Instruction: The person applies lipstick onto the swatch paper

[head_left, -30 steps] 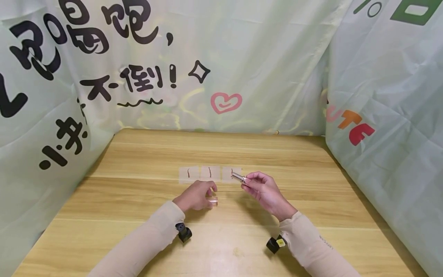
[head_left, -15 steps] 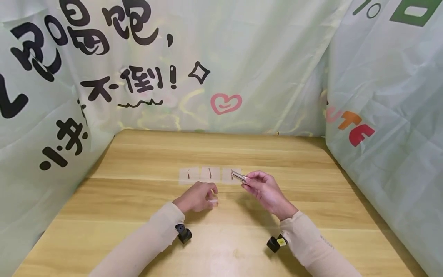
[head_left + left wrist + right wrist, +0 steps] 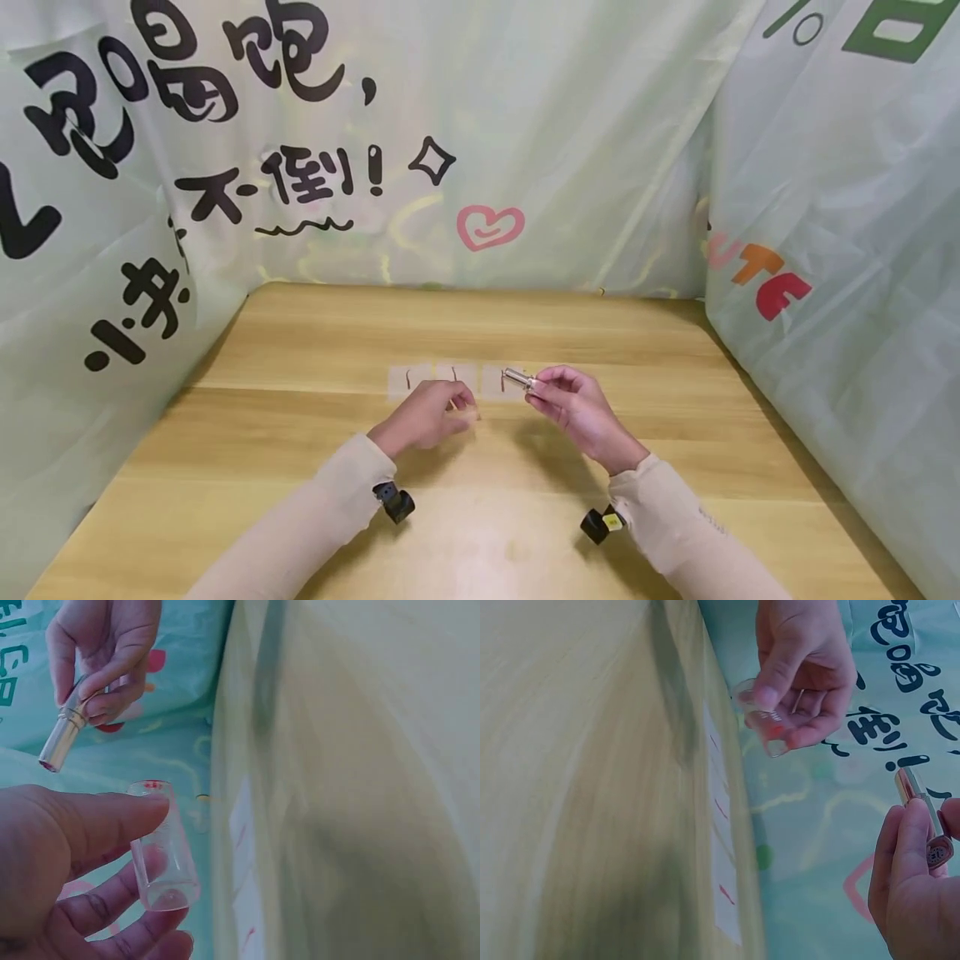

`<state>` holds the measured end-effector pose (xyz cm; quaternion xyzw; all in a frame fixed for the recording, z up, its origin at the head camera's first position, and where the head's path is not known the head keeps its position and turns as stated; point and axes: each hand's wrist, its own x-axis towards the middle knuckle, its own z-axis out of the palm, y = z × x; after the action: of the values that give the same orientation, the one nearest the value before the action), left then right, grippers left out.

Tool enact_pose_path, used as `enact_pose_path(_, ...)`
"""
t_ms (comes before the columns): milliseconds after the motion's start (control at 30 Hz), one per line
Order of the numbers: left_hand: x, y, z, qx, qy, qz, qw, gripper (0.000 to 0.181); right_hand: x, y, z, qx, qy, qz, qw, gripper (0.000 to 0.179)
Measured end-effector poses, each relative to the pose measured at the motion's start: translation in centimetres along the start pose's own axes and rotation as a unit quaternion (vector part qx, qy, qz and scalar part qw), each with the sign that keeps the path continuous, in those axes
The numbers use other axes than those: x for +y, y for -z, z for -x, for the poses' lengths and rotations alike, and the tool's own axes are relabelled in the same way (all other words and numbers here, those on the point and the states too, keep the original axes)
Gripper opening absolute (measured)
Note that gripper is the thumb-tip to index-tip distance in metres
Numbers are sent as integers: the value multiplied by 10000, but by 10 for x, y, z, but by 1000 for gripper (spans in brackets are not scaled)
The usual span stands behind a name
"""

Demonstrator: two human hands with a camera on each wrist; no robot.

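Observation:
My left hand [image 3: 429,414] pinches a clear plastic lipstick cap [image 3: 171,862] between thumb and fingers; in the left wrist view its base is toward the lower fingers. Opposite it, my right hand [image 3: 577,412] grips a shiny silver-rose lipstick tube [image 3: 517,379] by its lower part, the other end pointing left and slightly up. The right wrist view shows a round label on the bottom of the tube. Three translucent pale squares [image 3: 491,385] lie in a row beyond the hands, each bearing one short dark red stroke. The left hand partly covers the middle square.
The wooden table [image 3: 300,325] spreads around both hands. A pale printed cloth [image 3: 585,150] hangs along its back and sides. Black camera bands [image 3: 395,502] sit at both wrists, over beige sleeves [image 3: 300,517].
My left hand has risen from near the table, bringing the cap up and slightly right toward the lipstick. The right hand and the tube stay almost where they were.

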<state>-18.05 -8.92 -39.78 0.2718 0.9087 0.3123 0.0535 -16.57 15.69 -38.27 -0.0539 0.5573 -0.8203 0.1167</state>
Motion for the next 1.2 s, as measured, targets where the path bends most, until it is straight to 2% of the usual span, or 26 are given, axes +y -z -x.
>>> enact_pose_path(67, 1, 3, 1, 94, 16, 16, 10000, 21, -1, -1, 0, -25, 30, 69, 10000, 16)
enact_pose_path(267, 5, 14, -2, 543, -204, 27, 9983, 20, -7, -4, -4, -88, 291, 149, 9994, 17)
enact_pose_path(433, 6, 20, -1, 613, -197, -37, 9979, 22, -12, -6, -6, -116, 347, 342, 9987, 15)
enact_pose_path(633, 11, 27, 2, 785, -384, 83, 9961, 23, -16, -11, -7, -21, 286, 629, 9976, 15)
enact_pose_path(767, 13, 31, 3, 880, -471, 78, 9950, 23, -17, -14, -8, -94, 246, 878, 9958, 12)
enact_pose_path(1200, 21, 38, 4, 947, -606, -33, 9937, 22, -16, -23, -11, -119, 265, 1484, 9885, 8)
